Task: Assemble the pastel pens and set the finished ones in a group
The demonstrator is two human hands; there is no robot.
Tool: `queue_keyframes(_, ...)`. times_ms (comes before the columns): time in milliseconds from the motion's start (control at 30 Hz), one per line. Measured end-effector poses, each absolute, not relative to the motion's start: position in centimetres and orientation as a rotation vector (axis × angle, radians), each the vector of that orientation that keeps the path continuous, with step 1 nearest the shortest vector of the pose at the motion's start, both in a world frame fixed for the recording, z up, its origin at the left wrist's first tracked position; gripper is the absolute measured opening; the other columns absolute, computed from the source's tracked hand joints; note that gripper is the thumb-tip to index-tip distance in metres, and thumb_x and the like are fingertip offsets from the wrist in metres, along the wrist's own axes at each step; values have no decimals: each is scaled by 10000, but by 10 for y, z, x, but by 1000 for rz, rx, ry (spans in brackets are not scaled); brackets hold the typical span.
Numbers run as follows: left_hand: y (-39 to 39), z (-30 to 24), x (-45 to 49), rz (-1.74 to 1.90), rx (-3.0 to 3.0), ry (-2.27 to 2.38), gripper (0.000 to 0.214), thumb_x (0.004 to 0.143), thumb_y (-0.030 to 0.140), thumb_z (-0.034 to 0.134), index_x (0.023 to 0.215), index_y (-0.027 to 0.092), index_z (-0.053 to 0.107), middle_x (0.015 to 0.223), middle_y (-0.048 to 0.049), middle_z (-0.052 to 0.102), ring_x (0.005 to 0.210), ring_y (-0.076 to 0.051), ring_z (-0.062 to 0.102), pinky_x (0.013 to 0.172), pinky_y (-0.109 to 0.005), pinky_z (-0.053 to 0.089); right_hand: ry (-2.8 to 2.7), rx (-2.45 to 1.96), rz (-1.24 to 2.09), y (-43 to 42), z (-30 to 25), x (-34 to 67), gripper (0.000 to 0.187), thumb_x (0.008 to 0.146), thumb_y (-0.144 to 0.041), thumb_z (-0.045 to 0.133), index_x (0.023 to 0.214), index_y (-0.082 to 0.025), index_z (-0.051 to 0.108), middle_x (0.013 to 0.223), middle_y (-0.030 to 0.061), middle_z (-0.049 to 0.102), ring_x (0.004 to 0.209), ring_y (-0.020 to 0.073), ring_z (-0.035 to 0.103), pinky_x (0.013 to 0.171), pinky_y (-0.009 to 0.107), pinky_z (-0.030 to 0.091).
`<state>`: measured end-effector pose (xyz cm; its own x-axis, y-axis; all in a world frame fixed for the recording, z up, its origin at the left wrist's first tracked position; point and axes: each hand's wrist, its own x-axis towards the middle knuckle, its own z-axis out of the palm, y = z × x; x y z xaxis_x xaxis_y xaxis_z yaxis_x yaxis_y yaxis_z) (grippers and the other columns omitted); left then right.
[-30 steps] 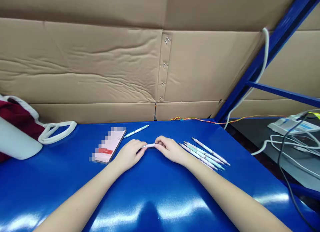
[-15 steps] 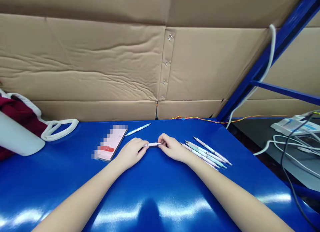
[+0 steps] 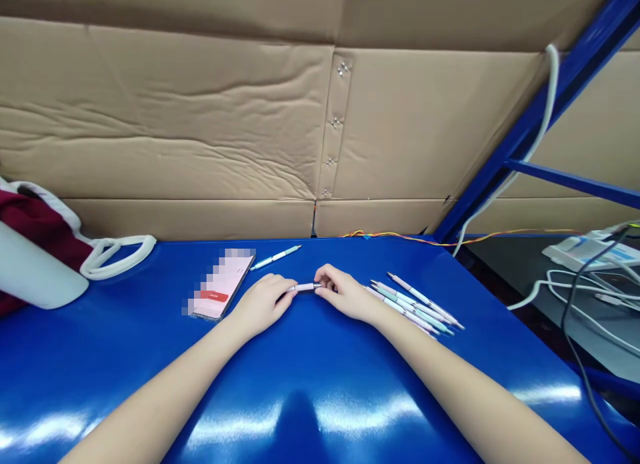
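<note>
A pale pink pen (image 3: 304,287) lies level between my two hands, its metal tip pointing right. My left hand (image 3: 264,305) pinches its rear part between thumb and fingers, hiding that end. Around the metal tip, my right hand (image 3: 343,294) is curled with thumb and forefinger at the point. Beyond my left hand rests a light blue and white pen (image 3: 276,258). Several pastel pens (image 3: 415,307) lie in a loose, slanting bunch to the right, partly behind my right wrist.
A phone (image 3: 220,287), partly pixelated, lies left on the blue table (image 3: 300,357). Farther left are a white cylinder (image 3: 37,267) and dark red cloth (image 3: 37,224) with white trim. Cardboard (image 3: 200,131) stands behind. Cables (image 3: 585,304) and a blue frame (image 3: 565,111) are right.
The pen's metal tip shows a little more at my right fingertips. Both hands stay almost in place, and the view has shifted slightly.
</note>
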<state>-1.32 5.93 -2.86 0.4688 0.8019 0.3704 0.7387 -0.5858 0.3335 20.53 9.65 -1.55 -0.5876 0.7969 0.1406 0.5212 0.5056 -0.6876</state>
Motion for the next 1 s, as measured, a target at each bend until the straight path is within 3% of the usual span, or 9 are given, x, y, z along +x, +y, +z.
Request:
queue_keyframes(33,59,-29,-13,756,2579,1358,241,940,269,434,1044,196,639,954,-44,671,862,-183,585,820,-326,462,-2323,-1071,826,97,-16,205,102,885,-264,497,921,-190,558,811,8,593,713,137,543,664,266,431)
queue_keyframes(100,60,-29,-13,758,2577,1351,237,939,269,439,1043,194,637,956,-44,671,866,-183,586,823,-327,462,-2347,-1044,788,97,-15,205,195,921,-275,429,798,-186,552,807,19,596,761,148,548,721,288,424)
queue_keyframes(267,60,-31,-13,773,2577,1355,235,939,270,438,1036,193,638,945,-46,670,861,-181,588,820,-327,464,-2287,-1077,865,96,-15,205,102,881,-291,506,917,-199,532,789,0,586,710,142,544,654,263,422)
queue_keyframes(400,60,-31,-13,794,2578,1350,246,944,284,428,1026,196,642,946,-47,671,863,-180,587,829,-330,464,-2342,-1043,769,97,-15,205,214,922,-271,424,764,-188,542,787,10,588,747,146,539,711,278,411)
queue_keyframes(600,60,-29,-12,764,2578,1342,254,949,286,413,1021,199,641,937,-45,670,852,-176,589,820,-328,472,-2380,-1042,755,97,-15,205,93,892,-246,495,896,-189,569,836,19,603,757,149,552,688,265,427)
queue_keyframes(733,58,-30,-10,738,2593,1379,235,950,272,415,1007,184,626,945,-48,662,878,-184,580,837,-336,472,-2450,-979,636,100,-18,204,186,935,-227,418,882,-184,592,898,49,618,841,166,561,781,295,430)
queue_keyframes(900,55,-28,-4,686,2631,1416,214,942,246,426,977,170,623,925,-59,658,881,-198,588,816,-338,483,-2534,-1031,461,102,-17,206,254,954,-230,382,832,-168,596,834,46,599,789,158,543,732,276,395)
queue_keyframes(1000,55,-27,-2,710,2590,1463,208,933,257,443,993,175,624,943,-60,666,889,-201,604,825,-342,487,-2558,-1065,283,97,-9,208,224,939,-327,445,963,-173,606,913,60,611,852,179,534,760,296,357)
